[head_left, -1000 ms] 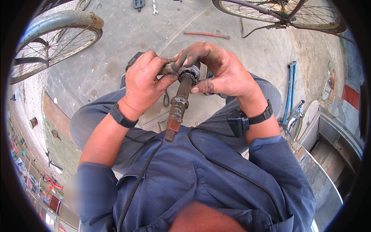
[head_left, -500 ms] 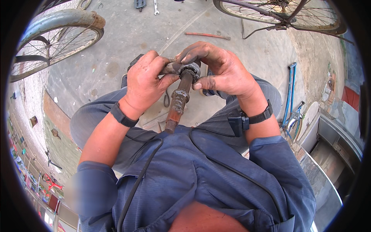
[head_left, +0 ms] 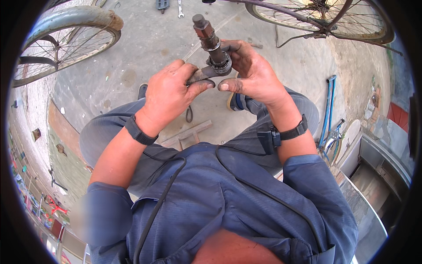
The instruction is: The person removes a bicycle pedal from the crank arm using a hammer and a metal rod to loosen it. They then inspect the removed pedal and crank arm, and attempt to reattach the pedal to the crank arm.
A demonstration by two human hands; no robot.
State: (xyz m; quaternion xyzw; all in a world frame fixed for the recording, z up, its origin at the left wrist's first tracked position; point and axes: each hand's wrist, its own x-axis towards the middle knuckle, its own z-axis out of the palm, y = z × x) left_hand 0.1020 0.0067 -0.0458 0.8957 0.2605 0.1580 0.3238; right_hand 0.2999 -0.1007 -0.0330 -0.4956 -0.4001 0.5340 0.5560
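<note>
Crank arm [head_left: 201, 75] is clamped in left hand [head_left: 167, 90] above concrete floor [head_left: 145, 44]; greasy spindle [head_left: 210, 42] at its end is pointed away from shirt [head_left: 189, 189]. Right hand [head_left: 258, 75] is cupped beside bearing ring [head_left: 219, 64], thumb and fingers apart; finger contact can't be told, partly hidden behind spindle. Crank arm best gripped firmly, bearing ring kept square to spindle. No lettering is readable on either.

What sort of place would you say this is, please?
Probably a bicycle repair area: the left hand grips a greasy crank-like part, a wrench lies on the floor, and a bicycle stands beyond.
</note>
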